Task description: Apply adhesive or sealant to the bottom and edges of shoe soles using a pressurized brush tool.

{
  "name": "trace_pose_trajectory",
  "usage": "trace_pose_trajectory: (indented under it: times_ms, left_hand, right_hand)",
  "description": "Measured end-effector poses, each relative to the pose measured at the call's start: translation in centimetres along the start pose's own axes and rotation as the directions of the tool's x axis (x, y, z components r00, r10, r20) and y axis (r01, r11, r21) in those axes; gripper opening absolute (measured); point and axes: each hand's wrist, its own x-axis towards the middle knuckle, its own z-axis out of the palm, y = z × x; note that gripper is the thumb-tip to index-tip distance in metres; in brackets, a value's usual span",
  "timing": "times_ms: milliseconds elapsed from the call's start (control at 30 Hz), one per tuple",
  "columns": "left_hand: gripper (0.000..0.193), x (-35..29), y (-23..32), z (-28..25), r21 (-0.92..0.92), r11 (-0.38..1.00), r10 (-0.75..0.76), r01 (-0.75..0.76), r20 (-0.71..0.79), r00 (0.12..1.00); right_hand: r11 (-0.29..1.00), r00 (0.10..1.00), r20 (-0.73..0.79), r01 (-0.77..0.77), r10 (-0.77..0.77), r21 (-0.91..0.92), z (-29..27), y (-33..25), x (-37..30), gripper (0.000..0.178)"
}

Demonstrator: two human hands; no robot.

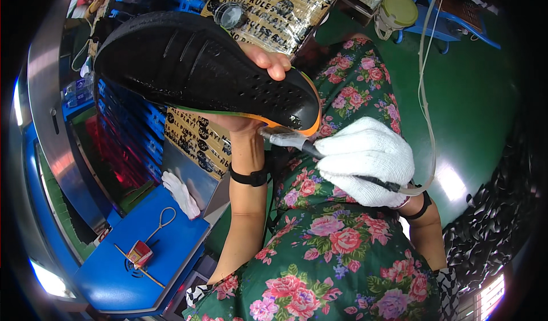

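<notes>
Single view: left one of two side-by-side fisheye cameras on person's head. Looked steeply down over flowered garment (pixel 342 238) at left hand (pixel 265 61) and gloved right hand (pixel 368 158). Stood near: black shoe sole (pixel 211 70) loomed large, upper left of centre. Wide field reached blue tabletop (pixel 108 278), lower left, and green floor (pixel 462 104), right. Picture upright, unmirrored; edges bowed toward dark rim.

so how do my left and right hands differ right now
Your left hand is bare, while your right hand wears a white knit glove.
The left grips a black shoe sole from behind, fingers over its far edge; the right is closed around a brush.
The left is partly hidden by the sole, while the right is mostly in plain view.
Shared: each arm has a black band near the wrist.
</notes>
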Motion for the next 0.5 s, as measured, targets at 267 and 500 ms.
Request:
trace_pose_trajectory:
  times_ms: [267, 500]
  left_hand:
    - [0.073, -0.11, 0.04, -0.50, 0.034, 0.999, 0.007, -0.008, 0.034, 0.999]
    - [0.069, -0.22, 0.18, -0.35, 0.032, 0.999, 0.001, -0.001, 0.020, 1.000]
  right_hand:
    - [0.998, 0.996, -0.081, -0.036, 0.040, 0.056, -0.42, 0.11, 0.09, 0.029]
    - [0.998, 0.998, 0.013, -0.062, 0.062, 0.001, -0.22, -0.43, 0.17, 0.027]
